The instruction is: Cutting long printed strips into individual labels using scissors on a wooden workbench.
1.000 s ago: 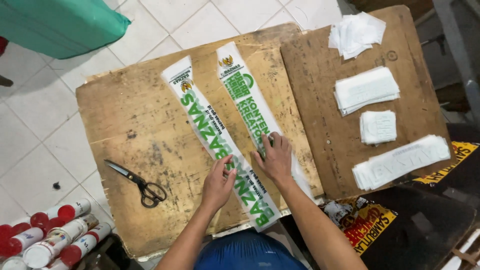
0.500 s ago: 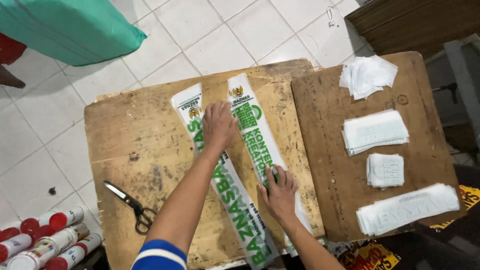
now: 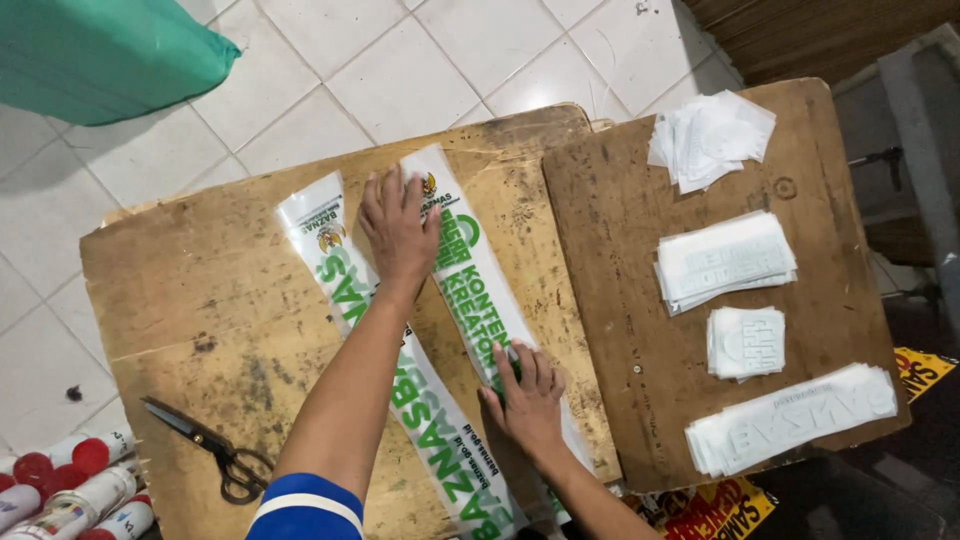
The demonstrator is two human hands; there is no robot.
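Note:
Two long white strips with green lettering lie side by side, slanting across a worn wooden board point(image 3: 200, 300). My left hand point(image 3: 398, 228) presses flat, fingers spread, between the upper ends of the left strip point(image 3: 420, 420) and the right strip point(image 3: 470, 280). My right hand point(image 3: 528, 398) lies flat on the lower part of the right strip, fingers apart. Neither hand grips anything.
Black scissors point(image 3: 205, 448) lie at the board's lower left. A second wooden board point(image 3: 620, 260) on the right bears several stacks of white cut stickers point(image 3: 725, 262). Red-capped spray cans point(image 3: 70, 490) stand at bottom left, a green bag point(image 3: 100, 50) on the tiled floor.
My left hand slid from the strips' lower end up to their upper end, stroking along them. My right hand stayed on the right strip's lower part.

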